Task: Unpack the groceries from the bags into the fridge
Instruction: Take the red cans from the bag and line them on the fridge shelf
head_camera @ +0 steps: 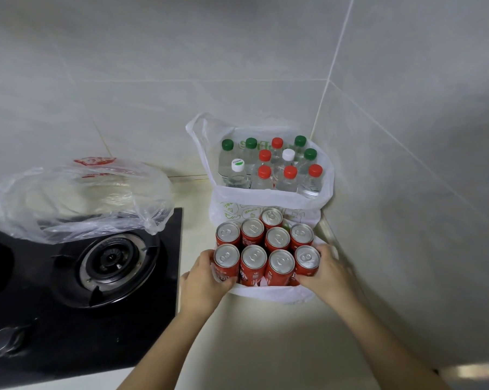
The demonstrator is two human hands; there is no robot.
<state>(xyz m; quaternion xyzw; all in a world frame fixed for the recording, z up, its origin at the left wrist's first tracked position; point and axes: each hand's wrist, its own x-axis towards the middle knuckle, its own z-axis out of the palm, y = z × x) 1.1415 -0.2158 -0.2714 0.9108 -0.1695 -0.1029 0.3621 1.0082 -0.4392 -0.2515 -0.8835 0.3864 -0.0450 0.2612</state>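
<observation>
Head view. Centre-low in the frame, nine red cans (pixel 266 243) stand upright and packed together in a white bag (pixel 274 295) whose sides are pushed down around them. The bag sits on the cream worktop (pixel 266 333).

The left hand (pixel 206 280) is curled round the leftmost can of the near row of four. The right hand (pixel 325 273) is curled round the rightmost one. The two hands squeeze that row from both ends, and some bag plastic is caught under the left fingers.

Just behind the cans, touching them, a second white bag (pixel 266 199) with green print stands open in the corner of the tiled wall (pixel 153 94). It is full of upright water bottles (pixel 266 170) with green, red and white caps.

Left of centre, a clear plastic bag (pixel 82 198) with red print lies crumpled and partly overlaps the back edge of a black gas hob (pixel 111 257). I cannot tell what is in it. The hob fills the lower left, and one burner shows just below the clear bag.
</observation>
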